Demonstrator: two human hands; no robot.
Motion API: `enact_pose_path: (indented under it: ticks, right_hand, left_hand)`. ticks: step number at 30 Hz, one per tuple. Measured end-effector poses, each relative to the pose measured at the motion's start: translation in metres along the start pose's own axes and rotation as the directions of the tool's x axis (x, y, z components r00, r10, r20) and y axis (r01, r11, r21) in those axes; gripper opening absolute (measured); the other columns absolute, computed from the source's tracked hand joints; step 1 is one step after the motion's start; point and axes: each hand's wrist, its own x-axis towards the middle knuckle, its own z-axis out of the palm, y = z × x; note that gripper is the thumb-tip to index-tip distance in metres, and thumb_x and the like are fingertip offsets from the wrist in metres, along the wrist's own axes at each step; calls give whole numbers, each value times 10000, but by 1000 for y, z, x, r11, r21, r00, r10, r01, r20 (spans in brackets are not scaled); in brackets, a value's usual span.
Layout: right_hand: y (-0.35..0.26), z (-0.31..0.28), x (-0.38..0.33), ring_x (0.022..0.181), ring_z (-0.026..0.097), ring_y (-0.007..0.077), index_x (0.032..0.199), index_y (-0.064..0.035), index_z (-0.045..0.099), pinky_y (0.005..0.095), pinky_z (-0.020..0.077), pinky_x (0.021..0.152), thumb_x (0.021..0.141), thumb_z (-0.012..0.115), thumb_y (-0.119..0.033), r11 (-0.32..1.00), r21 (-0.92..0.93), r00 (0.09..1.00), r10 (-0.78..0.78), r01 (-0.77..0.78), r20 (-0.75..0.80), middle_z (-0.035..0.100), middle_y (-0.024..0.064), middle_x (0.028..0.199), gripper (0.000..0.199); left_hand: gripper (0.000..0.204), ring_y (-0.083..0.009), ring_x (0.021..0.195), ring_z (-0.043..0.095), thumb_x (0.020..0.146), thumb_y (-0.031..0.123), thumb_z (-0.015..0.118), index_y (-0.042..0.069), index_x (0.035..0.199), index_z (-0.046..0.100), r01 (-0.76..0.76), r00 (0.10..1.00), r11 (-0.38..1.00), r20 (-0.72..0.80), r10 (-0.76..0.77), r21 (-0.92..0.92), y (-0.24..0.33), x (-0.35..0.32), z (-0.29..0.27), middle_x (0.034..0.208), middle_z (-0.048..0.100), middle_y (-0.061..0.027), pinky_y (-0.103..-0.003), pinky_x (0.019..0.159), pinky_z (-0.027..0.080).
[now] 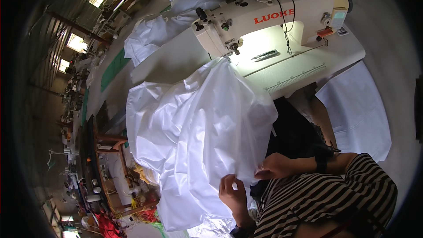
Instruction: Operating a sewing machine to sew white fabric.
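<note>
A large, shiny white fabric sheet point(198, 119) hangs in folds from the sewing machine point(282, 13) toward my body. Its far end lies under the needle and presser foot area. Near its lower right edge, my left hand point(233, 192) is closed, fingers curled at the fabric. Just to the right and a little farther off, my right hand point(276, 166) pinches the fabric's edge, its fingertips slightly blurred. The two hands are apart, some way below the needle. Silver thread snips point(265, 55) lie on the lit machine bed, untouched.
More white fabric point(152, 33) is heaped on the table behind the machine. A white panel point(354, 110) hangs at the right, beside my leg. Left of the table stands a wooden frame point(112, 150) with bundles around it. A ruler scale point(295, 78) runs along the table edge.
</note>
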Motion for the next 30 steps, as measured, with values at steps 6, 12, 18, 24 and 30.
enact_pose_path:
  ticks: [6, 12, 18, 24, 30]
  right_hand:
    - [-12, 37, 3, 581, 636, 305, 1114, -72, 603, 406, 532, 548, 927, 604, -264, 825, -446, 926, -226, 346, 302, 627, 104, 738, 268]
    - [-15, 1, -13, 791, 691, 294, 958, -115, 707, 401, 543, 708, 908, 638, -402, 944, -300, 990, 135, -138, -31, 696, 95, 886, 300]
    - [108, -10, -20, 899, 669, 296, 986, -61, 698, 376, 504, 788, 915, 597, -479, 768, 14, 765, 639, -640, -84, 684, 179, 936, 436]
    - [7, -4, -32, 756, 644, 308, 785, -68, 608, 432, 507, 654, 828, 654, -204, 931, -219, 936, -232, 292, 263, 628, 106, 786, 150]
    - [-39, 3, -35, 683, 643, 280, 790, -71, 554, 396, 514, 586, 854, 644, -194, 831, -170, 838, -482, 530, 255, 628, 79, 768, 165]
  left_hand:
    - [146, -135, 754, 656, 891, 39, 628, -42, 1012, 637, 476, 816, 631, 575, -58, -613, 15, 18, -12, 832, 692, -87, -274, 669, 526]
    - [94, -171, 609, 579, 878, 10, 652, -29, 962, 668, 207, 944, 818, 330, -22, -537, 7, 4, 3, 748, 640, -106, -304, 545, 451]
    - [107, -133, 681, 585, 872, -23, 634, -35, 966, 683, 213, 957, 830, 280, -72, -516, 22, -4, 8, 794, 649, -84, -274, 598, 454]
    - [144, -222, 653, 626, 832, -60, 673, -7, 965, 686, -6, 981, 891, 168, 92, -453, 19, 3, -4, 822, 659, -119, -311, 577, 487]
    - [184, -190, 716, 645, 853, -103, 601, -11, 995, 674, 15, 922, 837, 332, 200, -547, 50, 6, 1, 838, 669, -115, -288, 646, 509]
